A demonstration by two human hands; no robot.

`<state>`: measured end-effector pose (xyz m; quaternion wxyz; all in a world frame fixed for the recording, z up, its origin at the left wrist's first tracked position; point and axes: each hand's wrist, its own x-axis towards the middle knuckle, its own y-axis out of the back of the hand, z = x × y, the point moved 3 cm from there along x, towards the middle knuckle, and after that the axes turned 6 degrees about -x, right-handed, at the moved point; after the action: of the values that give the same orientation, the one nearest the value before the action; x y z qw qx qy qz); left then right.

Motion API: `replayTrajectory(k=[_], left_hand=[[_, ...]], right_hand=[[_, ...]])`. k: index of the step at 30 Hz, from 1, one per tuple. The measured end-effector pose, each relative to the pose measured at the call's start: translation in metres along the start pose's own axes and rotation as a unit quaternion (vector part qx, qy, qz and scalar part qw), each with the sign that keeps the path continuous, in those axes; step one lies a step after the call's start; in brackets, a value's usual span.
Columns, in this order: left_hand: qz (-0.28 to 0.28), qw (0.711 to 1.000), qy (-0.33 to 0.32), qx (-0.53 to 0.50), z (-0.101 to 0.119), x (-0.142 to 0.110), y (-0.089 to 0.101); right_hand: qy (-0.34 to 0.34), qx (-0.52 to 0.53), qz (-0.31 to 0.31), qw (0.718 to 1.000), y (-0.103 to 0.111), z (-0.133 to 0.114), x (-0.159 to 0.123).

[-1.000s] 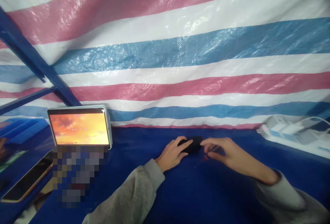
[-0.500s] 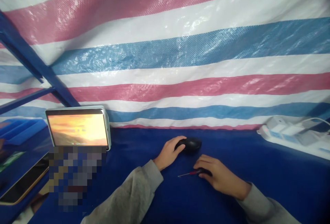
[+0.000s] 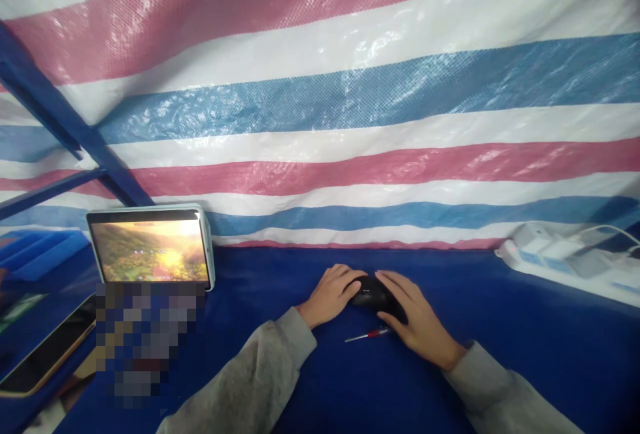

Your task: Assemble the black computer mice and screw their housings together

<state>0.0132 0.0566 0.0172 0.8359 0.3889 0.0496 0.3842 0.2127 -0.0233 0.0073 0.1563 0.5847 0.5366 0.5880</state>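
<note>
A black computer mouse lies on the blue table cover. My left hand curls its fingers round the mouse's left side. My right hand lies over the mouse's right side, fingers wrapped on it. A small screwdriver with a red handle rests loose on the cover just in front of the mouse, between my two wrists, touching neither hand. Both my sleeves are grey.
A tablet with a lit screen stands at the left, and a phone lies flat at the far left by a blue bin. A white power strip with plugs sits at the right. A striped tarp wall backs the table.
My right hand took the screwdriver away from the mouse, laid it on the cover, let go, and came back onto the mouse. The left hand stayed on the mouse.
</note>
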Motion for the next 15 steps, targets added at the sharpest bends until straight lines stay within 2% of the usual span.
replayTrajectory(k=[6, 11, 15], left_hand=[[-0.003, 1.0, 0.012, 0.003, -0.002, 0.0, 0.0], [-0.018, 1.0, 0.02, -0.008, -0.007, 0.001, -0.001], [-0.019, 1.0, 0.012, -0.02, -0.007, 0.001, -0.002]], right_hand=[[-0.045, 0.032, -0.046, 0.997, -0.014, 0.005, 0.011], [-0.039, 0.044, -0.058, 0.997, -0.018, 0.006, 0.025], [-0.03, 0.051, -0.048, 0.997, -0.015, 0.007, 0.02]])
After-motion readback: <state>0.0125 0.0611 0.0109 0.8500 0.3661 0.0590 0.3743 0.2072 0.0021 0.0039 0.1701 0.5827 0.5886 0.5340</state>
